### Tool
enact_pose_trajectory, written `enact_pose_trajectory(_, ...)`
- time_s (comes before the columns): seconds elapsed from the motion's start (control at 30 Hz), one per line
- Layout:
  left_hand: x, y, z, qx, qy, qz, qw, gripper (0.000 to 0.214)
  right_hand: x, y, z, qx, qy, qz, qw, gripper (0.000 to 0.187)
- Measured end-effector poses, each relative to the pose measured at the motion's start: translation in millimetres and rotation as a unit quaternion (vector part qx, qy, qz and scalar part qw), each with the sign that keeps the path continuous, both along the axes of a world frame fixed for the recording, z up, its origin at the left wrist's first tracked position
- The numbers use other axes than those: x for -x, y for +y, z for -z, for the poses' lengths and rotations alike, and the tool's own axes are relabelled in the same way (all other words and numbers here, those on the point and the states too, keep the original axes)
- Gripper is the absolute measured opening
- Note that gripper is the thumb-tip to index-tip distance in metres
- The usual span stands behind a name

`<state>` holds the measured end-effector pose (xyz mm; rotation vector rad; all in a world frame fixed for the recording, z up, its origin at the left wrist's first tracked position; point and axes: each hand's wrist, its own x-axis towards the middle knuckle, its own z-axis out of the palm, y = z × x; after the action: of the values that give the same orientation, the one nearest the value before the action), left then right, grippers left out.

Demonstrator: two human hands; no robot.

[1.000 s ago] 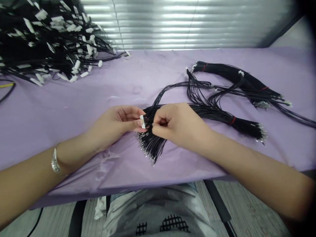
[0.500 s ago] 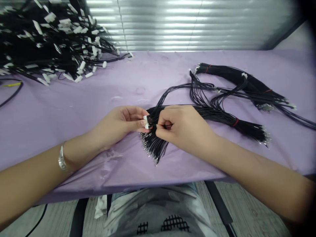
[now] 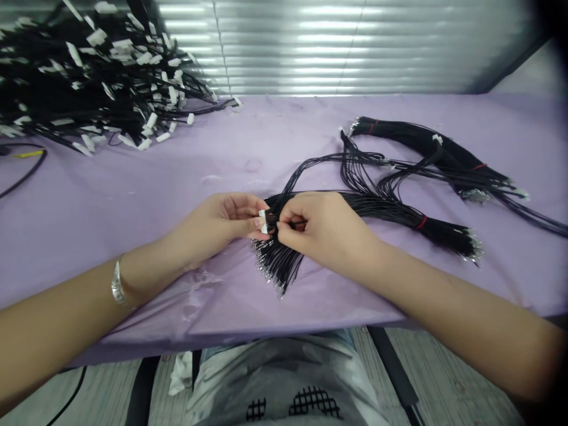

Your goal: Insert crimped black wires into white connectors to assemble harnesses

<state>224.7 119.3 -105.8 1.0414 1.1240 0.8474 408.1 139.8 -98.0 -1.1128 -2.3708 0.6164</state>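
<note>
My left hand pinches a small white connector housing between thumb and fingers. Several black wires run from the housing's right side. Close beside it, my right hand is closed with thumb and forefinger pinching a thin black wire at the housing's wire side. Whether that wire's tip is inside the housing cannot be made out. Under both hands lies a bundle of black wires with bare metal terminals fanned out at its left end. A red tie binds the bundle near its right end.
A large heap of black cables with white connectors fills the back left. Another tied wire bundle and loose wired harness strands lie at the back right. A purple cover spreads over the table; blinds stand behind.
My right hand has shifted slightly left, bringing the pinched wire closer to the white housing. My left hand keeps its hold. The whole view has shifted a little.
</note>
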Motion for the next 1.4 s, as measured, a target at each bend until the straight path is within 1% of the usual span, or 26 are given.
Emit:
enact_pose_trajectory(0.17, -0.7, 0.3, -0.5, -0.004, -0.002, 0.002, 1.000, 0.016, 3.3, 2.5, 5.8, -0.002, 0.016, -0.015, 1.000, 0.013)
enact_pose_trajectory(0.27, 0.0, 0.7, 0.2, 0.002, -0.008, 0.004, 1.000, 0.020, 2.3, 2.2, 5.9, -0.014, 0.023, -0.028, 0.999, 0.013)
enact_pose_trajectory(0.33, 0.6, 0.8, 0.4, 0.008, -0.018, 0.006, 1.000, 0.022, -0.9, 1.4, 1.6, -0.025, 0.033, -0.033, 0.999, 0.014)
enact_pose_trajectory(0.43, 2.0, 0.6, 0.4, 0.011, -0.028, 0.000, 1.000, 0.018, -8.1, 1.3, -9.3, -0.055, 0.066, -0.015, 0.996, 0.013)
enact_pose_trajectory(0.47, 2.5, 0.5, 0.4, 0.013, -0.028, -0.004, 1.000, 0.017, -10.3, 1.8, -12.8, -0.061, 0.075, -0.018, 0.995, 0.011)
enact_pose_trajectory(0.57, 4.3, 0.8, 0.7, 0.022, -0.034, -0.010, 0.999, 0.016, -14.1, 4.6, -18.2, -0.069, 0.068, -0.070, 0.993, 0.011)
enact_pose_trajectory(0.63, 5.1, 1.6, 1.2, 0.028, -0.043, -0.009, 0.999, 0.018, -13.7, 6.6, -16.7, -0.077, 0.047, -0.091, 0.992, 0.012)
enact_pose_trajectory(0.87, 4.2, 3.9, 1.5, 0.035, -0.055, 0.001, 0.998, 0.023, -8.4, 8.6, -5.0, -0.085, 0.040, -0.081, 0.992, 0.012)
enact_pose_trajectory(1.07, 4.8, 3.3, 1.2, 0.036, -0.056, -0.001, 0.998, 0.022, -7.3, 7.0, -3.1, -0.101, 0.042, -0.080, 0.991, 0.012)
enact_pose_trajectory(1.17, 4.4, 4.0, 0.9, 0.039, -0.060, -0.006, 0.997, 0.022, -6.5, 5.7, -1.5, -0.111, 0.036, -0.065, 0.991, 0.013)
enact_pose_trajectory(1.3, 4.6, 5.4, 1.3, 0.046, -0.064, -0.007, 0.997, 0.023, -2.1, 4.6, 6.5, -0.104, 0.017, -0.055, 0.993, 0.014)
enact_pose_trajectory(1.4, 5.7, 5.7, 2.5, 0.045, -0.064, -0.006, 0.997, 0.022, 1.2, 6.0, 12.2, -0.114, 0.001, -0.057, 0.992, 0.015)
